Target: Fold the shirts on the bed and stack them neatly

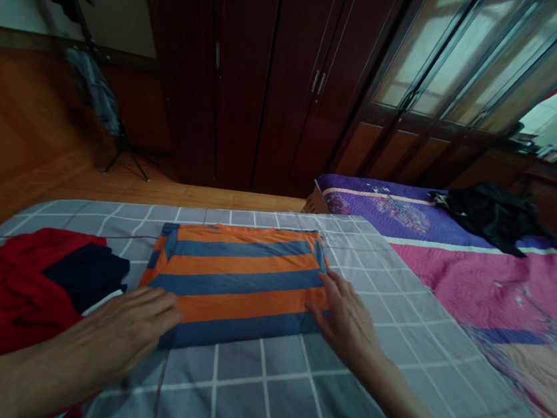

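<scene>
An orange and blue striped shirt (pixel 245 279) lies flat on the grey checked bedding (pixel 283 384), its sleeves tucked in at both sides. My left hand (pixel 142 321) rests at the shirt's lower left corner, fingers close together and bent down; what is beneath them is hidden. On the shirt's right edge lies my right hand (pixel 342 310), with the thumb apart from the fingers and nothing gripped. Red and dark blue clothes (pixel 23 280) are heaped on the bedding to the left, beside my left forearm.
Dark red wardrobes (pixel 273 81) stand beyond the bed. At the right is a purple and pink bedspread (pixel 433 267) with a black garment (pixel 494 213) on it. A stand with hanging clothes (pixel 94 87) is at the back left.
</scene>
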A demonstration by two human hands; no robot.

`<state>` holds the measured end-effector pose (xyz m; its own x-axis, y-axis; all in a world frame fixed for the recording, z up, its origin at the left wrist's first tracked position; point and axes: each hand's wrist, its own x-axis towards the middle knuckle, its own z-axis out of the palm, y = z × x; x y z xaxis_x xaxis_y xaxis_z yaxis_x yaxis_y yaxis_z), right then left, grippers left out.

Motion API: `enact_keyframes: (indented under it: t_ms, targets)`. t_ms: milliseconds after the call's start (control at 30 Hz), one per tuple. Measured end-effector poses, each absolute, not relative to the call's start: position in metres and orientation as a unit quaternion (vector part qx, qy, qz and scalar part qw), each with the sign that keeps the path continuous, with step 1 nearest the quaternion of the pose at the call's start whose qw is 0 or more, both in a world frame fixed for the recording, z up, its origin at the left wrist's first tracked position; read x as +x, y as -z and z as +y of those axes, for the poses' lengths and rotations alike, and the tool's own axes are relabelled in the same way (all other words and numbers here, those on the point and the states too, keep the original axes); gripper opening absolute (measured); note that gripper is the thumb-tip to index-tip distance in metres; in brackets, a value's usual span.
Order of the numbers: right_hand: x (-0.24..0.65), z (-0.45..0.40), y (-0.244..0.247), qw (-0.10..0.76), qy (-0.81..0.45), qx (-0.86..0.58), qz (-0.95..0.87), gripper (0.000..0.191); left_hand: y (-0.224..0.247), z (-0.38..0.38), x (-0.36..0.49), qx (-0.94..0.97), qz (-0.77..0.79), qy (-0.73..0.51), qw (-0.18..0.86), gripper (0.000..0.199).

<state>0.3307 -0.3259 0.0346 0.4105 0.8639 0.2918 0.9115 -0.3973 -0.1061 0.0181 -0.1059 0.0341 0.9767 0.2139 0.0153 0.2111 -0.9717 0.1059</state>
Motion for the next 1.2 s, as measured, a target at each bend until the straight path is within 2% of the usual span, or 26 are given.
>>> enact_keyframes:
  t_ms: [100, 233, 300, 433, 567, 700, 800, 900, 1067, 1200]
  targets:
    - [0.27, -0.292, -0.03, 0.129, 0.046, -0.745, -0.653, 0.056, -0.032, -0.117, 0.061, 0.997, 0.05, -0.039, 0.046, 0.046]
    - [0.233, -0.263, -0.014, 0.137, -0.039, -0.672, -0.727, 0.065, 0.01, -0.112, 0.077, 0.994, 0.076, -0.069, 0.041, 0.05]
    - [0.249, -0.265, -0.004, 0.124, -0.043, -0.698, -0.704, 0.067, 0.026, -0.108, 0.073, 0.994, 0.074, -0.064, 0.04, 0.054]
    - [0.324, -0.308, 0.009, 0.074, 0.02, -0.821, -0.565, 0.057, 0.028, -0.105, 0.065, 0.995, 0.062, -0.046, 0.06, 0.056]
    - [0.388, -0.359, 0.003, 0.098, 0.053, -0.897, -0.427, 0.061, 0.018, -0.106, 0.068, 0.991, 0.07, -0.041, 0.106, 0.055]
    - [0.407, -0.367, -0.014, 0.16, -0.09, -0.932, -0.313, 0.055, 0.019, -0.105, 0.068, 0.984, 0.084, -0.055, 0.151, 0.056]
    - [0.406, -0.349, -0.023, 0.205, -0.233, -0.914, -0.259, 0.042, 0.02, -0.105, 0.064, 0.979, 0.092, -0.07, 0.168, 0.058]
    - [0.401, -0.332, -0.031, 0.248, -0.287, -0.898, -0.225, 0.028, 0.017, -0.104, 0.061, 0.975, 0.106, -0.081, 0.177, 0.059]
    - [0.385, -0.322, -0.041, 0.453, -0.435, -0.765, -0.143, 0.022, 0.0, -0.105, 0.062, 0.959, 0.146, -0.066, 0.233, 0.056]
    - [0.373, -0.316, -0.039, 0.541, -0.473, -0.693, -0.056, 0.025, -0.01, -0.106, 0.065, 0.922, 0.188, -0.123, 0.316, 0.05]
